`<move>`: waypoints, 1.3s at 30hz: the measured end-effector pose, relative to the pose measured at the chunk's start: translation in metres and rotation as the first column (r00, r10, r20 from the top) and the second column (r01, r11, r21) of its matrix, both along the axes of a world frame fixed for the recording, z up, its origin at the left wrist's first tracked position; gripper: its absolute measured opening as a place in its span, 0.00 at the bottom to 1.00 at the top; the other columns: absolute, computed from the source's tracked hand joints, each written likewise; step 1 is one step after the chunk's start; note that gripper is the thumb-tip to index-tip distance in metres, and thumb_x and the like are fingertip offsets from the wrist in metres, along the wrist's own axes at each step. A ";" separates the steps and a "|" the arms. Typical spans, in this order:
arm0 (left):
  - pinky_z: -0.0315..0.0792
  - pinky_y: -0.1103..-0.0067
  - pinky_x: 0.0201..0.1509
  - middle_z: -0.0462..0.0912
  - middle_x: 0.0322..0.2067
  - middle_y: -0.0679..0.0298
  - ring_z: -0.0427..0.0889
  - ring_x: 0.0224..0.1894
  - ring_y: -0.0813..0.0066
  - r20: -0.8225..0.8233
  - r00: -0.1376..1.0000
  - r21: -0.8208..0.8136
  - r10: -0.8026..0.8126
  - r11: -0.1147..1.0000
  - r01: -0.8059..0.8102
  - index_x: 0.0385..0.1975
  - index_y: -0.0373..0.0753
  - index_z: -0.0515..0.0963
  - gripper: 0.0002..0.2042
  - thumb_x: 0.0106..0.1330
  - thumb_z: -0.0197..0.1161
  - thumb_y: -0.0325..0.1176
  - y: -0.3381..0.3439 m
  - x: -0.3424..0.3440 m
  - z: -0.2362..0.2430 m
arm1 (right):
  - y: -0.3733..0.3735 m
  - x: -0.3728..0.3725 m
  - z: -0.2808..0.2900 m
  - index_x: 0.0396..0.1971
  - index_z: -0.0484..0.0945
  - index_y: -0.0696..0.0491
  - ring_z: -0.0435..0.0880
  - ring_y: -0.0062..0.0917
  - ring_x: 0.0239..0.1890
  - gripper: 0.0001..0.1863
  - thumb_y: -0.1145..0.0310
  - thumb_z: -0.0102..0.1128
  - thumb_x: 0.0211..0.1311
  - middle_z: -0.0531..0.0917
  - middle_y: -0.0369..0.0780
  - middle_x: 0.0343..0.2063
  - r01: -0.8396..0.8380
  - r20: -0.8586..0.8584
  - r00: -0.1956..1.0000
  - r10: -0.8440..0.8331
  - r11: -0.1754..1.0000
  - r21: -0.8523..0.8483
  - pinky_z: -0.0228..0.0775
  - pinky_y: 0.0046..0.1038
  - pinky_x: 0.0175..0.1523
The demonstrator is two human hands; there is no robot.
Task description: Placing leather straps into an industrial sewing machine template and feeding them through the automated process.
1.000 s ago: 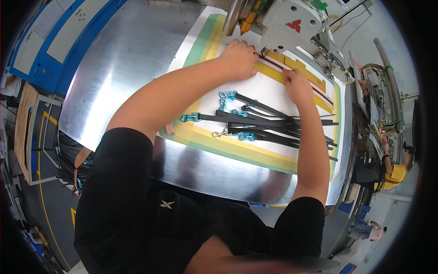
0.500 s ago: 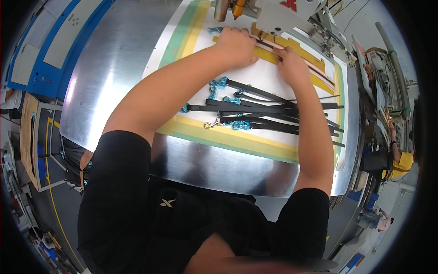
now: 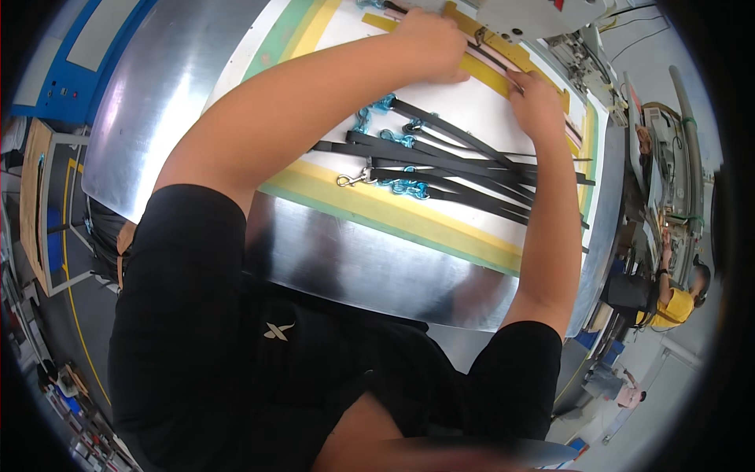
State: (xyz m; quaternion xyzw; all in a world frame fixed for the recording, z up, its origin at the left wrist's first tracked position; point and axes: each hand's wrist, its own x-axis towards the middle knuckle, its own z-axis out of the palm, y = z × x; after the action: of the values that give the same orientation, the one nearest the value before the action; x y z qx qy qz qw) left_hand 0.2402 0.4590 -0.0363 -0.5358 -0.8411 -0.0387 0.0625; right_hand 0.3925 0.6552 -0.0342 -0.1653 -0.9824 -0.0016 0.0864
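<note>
1. A black strap (image 3: pixel 489 55) lay in a yellow template (image 3: pixel 489 73) near the machine head (image 3: pixel 535 19), its long axis slanting from upper left to lower right, blue-wrapped end (image 3: pixel 370 4) pointing upper left.
2. The left hand (image 3: pixel 431 46) covered part of it; hidden fingertips left its grip unclear.
3. The right hand (image 3: pixel 540 104) reached it farther right; whether pinching, I couldn't tell.

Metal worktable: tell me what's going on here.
A person has both bare hands at a yellow template on the metal worktable, just below a white machine head. The left hand and right hand are at a black strap lying along the template; how firmly each grips is unclear. Nearer the person, more black straps lie crossed in a loose pile, several with blue-wrapped fittings and one with a bare metal clip.
</note>
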 end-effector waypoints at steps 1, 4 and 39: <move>0.75 0.60 0.59 0.85 0.50 0.55 0.85 0.54 0.57 -0.002 1.000 -0.017 -0.009 1.000 0.009 0.59 0.48 0.83 0.29 0.67 0.62 0.62 0.005 0.000 -0.001 | -0.002 -0.001 0.002 0.53 0.87 0.49 0.85 0.46 0.49 0.17 0.66 0.59 0.67 0.85 0.46 0.47 -0.004 -0.009 1.000 0.004 1.000 -0.003 0.76 0.43 0.56; 0.74 0.59 0.59 0.84 0.50 0.55 0.84 0.55 0.57 -0.013 1.000 0.031 -0.009 0.999 0.010 0.57 0.48 0.83 0.29 0.67 0.61 0.63 0.008 0.006 -0.011 | -0.003 -0.002 0.004 0.53 0.87 0.49 0.85 0.46 0.49 0.17 0.67 0.59 0.66 0.85 0.46 0.46 -0.025 -0.009 1.000 0.025 1.000 0.006 0.76 0.43 0.57; 0.76 0.59 0.60 0.83 0.54 0.47 0.84 0.56 0.51 0.094 0.995 -0.044 -0.025 0.999 0.030 0.54 0.40 0.84 0.32 0.63 0.64 0.63 0.035 0.044 0.023 | 0.033 0.028 0.008 0.55 0.86 0.47 0.84 0.42 0.52 0.20 0.68 0.54 0.66 0.85 0.44 0.50 0.009 0.042 0.999 -0.009 1.000 0.000 0.76 0.41 0.60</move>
State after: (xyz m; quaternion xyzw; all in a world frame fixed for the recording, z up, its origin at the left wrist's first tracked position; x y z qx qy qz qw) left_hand 0.2845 0.4944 -0.0128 -0.5462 -0.8364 -0.0454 0.0104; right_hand 0.4204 0.6881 -0.0262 -0.1696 -0.9833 -0.0052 0.0656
